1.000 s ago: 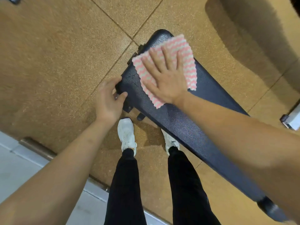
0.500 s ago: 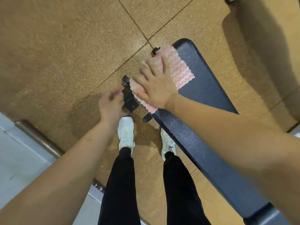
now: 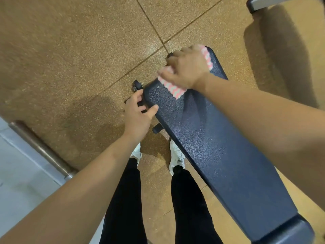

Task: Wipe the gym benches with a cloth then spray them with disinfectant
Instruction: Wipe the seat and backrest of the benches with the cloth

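Right hand (image 3: pixel 186 69) at 1 o'clock has fingers curled over the cloth (image 3: pixel 173 89), wrapping it round the far left edge of the bench (image 3: pixel 219 155). Left hand (image 3: pixel 137 115) at 9 o'clock grips the pad corner, thumb on top. Keep pressure firm, run the edge seam, then make overlapping passes toward 5 o'clock.

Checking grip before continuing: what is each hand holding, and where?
The left hand grips the bench at its side edge, thumb on top; the right hand holds the cloth by its middle, curled over that edge.
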Tool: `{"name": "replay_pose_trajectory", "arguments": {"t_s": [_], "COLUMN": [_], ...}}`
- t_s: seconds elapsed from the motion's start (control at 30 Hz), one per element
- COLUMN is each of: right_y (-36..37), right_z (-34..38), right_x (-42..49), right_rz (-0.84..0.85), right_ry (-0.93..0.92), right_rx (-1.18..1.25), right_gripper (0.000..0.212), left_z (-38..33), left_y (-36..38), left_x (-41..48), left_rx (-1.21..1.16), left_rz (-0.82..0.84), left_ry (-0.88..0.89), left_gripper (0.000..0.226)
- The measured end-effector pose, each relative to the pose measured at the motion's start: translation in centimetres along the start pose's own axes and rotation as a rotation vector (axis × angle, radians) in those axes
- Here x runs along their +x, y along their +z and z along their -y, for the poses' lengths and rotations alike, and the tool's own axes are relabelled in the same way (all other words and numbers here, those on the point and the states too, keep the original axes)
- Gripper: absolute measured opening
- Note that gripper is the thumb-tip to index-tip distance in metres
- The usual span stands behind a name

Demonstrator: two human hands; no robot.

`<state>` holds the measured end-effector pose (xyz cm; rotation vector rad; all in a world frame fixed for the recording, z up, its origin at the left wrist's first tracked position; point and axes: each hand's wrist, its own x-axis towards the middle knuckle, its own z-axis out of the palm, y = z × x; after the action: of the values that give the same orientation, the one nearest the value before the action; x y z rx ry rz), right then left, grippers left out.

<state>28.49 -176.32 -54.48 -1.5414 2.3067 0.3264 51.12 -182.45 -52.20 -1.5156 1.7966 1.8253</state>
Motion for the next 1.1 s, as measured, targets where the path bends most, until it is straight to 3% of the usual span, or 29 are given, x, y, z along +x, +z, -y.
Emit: {"name": "replay_pose_trajectory", "arguments": {"t_s": [0.1,0.2,0.4,0.63,0.83,0.93,1.1], "right_y": [0.2,1.1,3.1,6.9,8.9,10.0,12.1], "right_z": [-2.5,-4.9,-7.0,-8.4,-8.9,-9.1,-9.8], "right_x": [-0.5,-1.4,-7.3,-13.0,-18.0,-21.3,-27.3], "right_rz": [-0.039,-0.065,-0.052,0.018,-0.019,-0.031,0.005], "right_ry": [0.197,0.401,0.519,0.557,0.522,0.504,0.492], "right_rx": [0.049,0.307,0.673,0.757,0.820,0.792,0.751], "right_gripper": [0.077,0.066,0.079,0.078,0.074,0.075,0.076], "left_z": [0.0,0.3,0.0,0.0,-1.0,-0.7,2.5], "left_y": [1.0,1.3,1.8,2.9,4.0,6.0,11.3], "left_x": [0.0,0.0,-0.4,-0.4,-2.1,-4.6,-10.4], "left_rx": [0.042,0.074,0.224,0.459,0.701,0.831,0.957], "left_rz": [-0.069,-0.103,-0.176,-0.238,-0.286,-0.323,-0.239], "left_ry": [0.031,0.046,0.046,0.080,0.094,0.213,0.319], "left_gripper": [0.064,0.058,0.059,0.042,0.059,0.066,0.073]}}
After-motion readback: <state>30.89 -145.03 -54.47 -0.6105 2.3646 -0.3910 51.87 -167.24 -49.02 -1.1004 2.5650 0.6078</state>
